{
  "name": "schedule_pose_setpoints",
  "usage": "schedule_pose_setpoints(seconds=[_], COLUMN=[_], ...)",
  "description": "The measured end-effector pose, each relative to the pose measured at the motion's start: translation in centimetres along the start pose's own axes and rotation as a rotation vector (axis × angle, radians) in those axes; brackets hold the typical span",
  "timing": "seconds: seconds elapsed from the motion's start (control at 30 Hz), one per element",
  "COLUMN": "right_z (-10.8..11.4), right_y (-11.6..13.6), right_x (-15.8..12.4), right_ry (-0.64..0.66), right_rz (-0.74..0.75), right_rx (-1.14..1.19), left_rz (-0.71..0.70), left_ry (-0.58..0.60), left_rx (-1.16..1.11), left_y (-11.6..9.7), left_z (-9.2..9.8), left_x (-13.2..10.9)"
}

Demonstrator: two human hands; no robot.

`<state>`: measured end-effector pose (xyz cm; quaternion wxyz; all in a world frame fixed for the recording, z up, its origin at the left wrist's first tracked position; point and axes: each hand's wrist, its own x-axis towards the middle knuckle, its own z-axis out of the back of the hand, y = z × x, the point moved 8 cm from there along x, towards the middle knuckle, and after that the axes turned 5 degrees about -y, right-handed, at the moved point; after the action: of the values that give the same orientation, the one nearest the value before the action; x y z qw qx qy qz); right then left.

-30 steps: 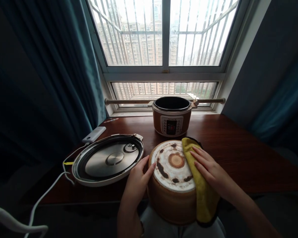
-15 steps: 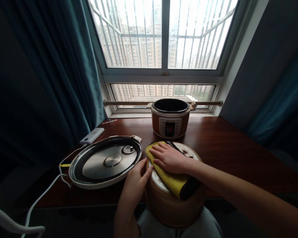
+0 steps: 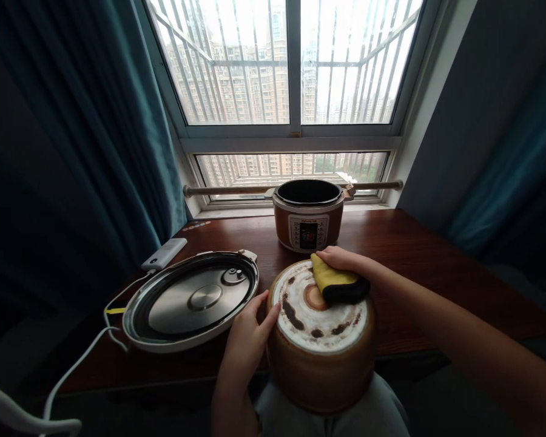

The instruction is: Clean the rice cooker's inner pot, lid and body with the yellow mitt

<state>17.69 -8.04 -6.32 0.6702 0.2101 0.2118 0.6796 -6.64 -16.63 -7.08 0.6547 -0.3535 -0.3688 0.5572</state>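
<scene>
A golden-brown inner pot (image 3: 321, 373) rests bottom-up on my lap, its pale underside marked with dark brown stains. My left hand (image 3: 251, 331) grips its left edge, with the thumb on the underside and the fingers along the side. At the far right of the underside my right hand (image 3: 341, 257) holds a yellow and black cloth (image 3: 334, 282), folded over on itself. That hand's fingers are partly hidden behind the cloth. Past the pot stands a brown and cream electric cooker (image 3: 308, 221), uncovered, with a control panel on its front.
Left of the pot, a round cooker lid (image 3: 177, 315) lies with its metal inside facing up. A white power bank (image 3: 164, 254) with a white cable (image 3: 79, 367) sits behind it on the dark red wooden table (image 3: 391, 243). Blue curtains (image 3: 131, 121) flank the barred window.
My right hand has moved the cloth to the far right edge of the underside, uncovering the stains. My left hand keeps its grip. The view has shifted slightly.
</scene>
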Motion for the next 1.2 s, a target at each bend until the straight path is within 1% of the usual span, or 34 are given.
schedule_pose_setpoints(seconds=[0.1, 0.2, 0.37, 0.43, 0.53, 0.6, 0.67, 0.77, 0.87, 0.97, 1.07, 1.13, 1.2], right_z=[0.7, 0.9, 1.1, 0.7, 0.3, 0.1, 0.0, -0.6, -1.2, -2.2, -3.8, -5.1, -6.0], right_y=[-2.9, -4.5, -4.8, -4.8, -4.2, -2.7, -0.4, 3.4, 6.4, 9.3, 12.1, 13.5, 14.4], right_x=[-2.2, -5.3, -11.3, -13.6, -16.9, -18.7, -19.9, -21.0, -21.5, -21.9, -22.0, -22.0, -21.9], right_ry=[-0.004, -0.054, -0.278, -0.382, -0.58, -0.697, -0.771, -0.805, -0.801, -0.817, -0.852, -0.886, -0.933], right_rz=[-0.072, -0.081, 0.015, -0.002, -0.029, 0.006, 0.091, 0.22, 0.273, 0.327, 0.402, 0.444, 0.469], right_rx=[0.103, 0.23, 0.679, 0.719, 0.602, 0.446, 0.258, -0.013, -0.211, -0.306, -0.328, -0.339, -0.364], left_rz=[0.021, 0.028, 0.004, -0.002, -0.019, -0.027, -0.032, -0.039, -0.045, -0.046, -0.044, -0.048, -0.06], left_ry=[0.01, 0.011, -0.011, -0.021, -0.039, -0.036, -0.023, -0.013, -0.004, 0.002, -0.007, -0.01, -0.009], left_rx=[0.014, 0.012, 0.025, 0.025, 0.007, 0.014, 0.032, 0.05, 0.054, 0.062, 0.07, 0.063, 0.049], left_y=[0.0, 0.0, -0.4, -0.5, -0.7, -0.6, -0.4, -0.3, -0.3, -0.3, -0.3, -0.2, -0.1], left_z=[0.0, 0.0, 0.2, 0.4, 0.5, 0.4, 0.3, 0.2, 0.1, 0.0, 0.0, 0.1, 0.1], left_x=[0.0, 0.1, 0.1, 0.0, 0.1, 0.1, 0.2, 0.3, 0.3, 0.3, 0.3, 0.4, 0.5])
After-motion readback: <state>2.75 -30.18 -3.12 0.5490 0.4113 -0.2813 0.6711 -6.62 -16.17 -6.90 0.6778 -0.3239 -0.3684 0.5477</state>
